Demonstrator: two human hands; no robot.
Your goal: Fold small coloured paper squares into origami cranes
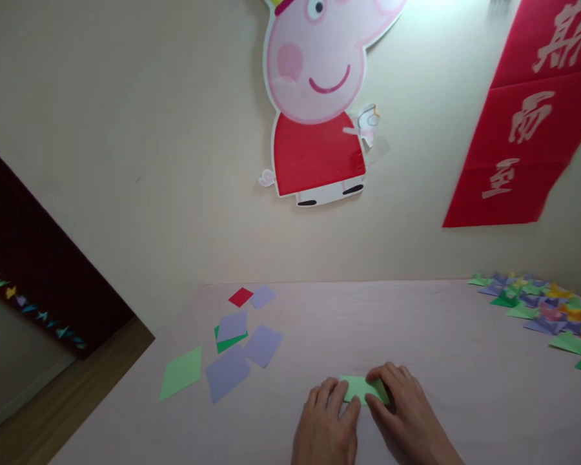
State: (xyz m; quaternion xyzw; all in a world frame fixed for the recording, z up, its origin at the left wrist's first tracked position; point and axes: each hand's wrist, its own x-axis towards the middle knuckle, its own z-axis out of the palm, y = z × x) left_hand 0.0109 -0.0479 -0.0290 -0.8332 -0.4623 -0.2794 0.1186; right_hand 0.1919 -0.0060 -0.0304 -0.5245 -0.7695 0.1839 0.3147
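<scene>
A light green folded paper [359, 389] lies flat on the pale pink table [416, 336] near the front edge. My left hand [326, 423] presses on its near left corner with fingers together and bent. On the paper's right side rests my right hand [401, 407], fingertips pinching down on its edge. Both hands touch the paper at once, and part of the sheet is hidden beneath the fingers.
Loose paper squares lie to the left: a light green one [181, 372], several lilac ones [227, 371], a red one [241, 296]. A heap of folded coloured paper pieces [547, 310] fills the right. The wall behind holds a cartoon pig cutout [319, 103] and a red banner [527, 116].
</scene>
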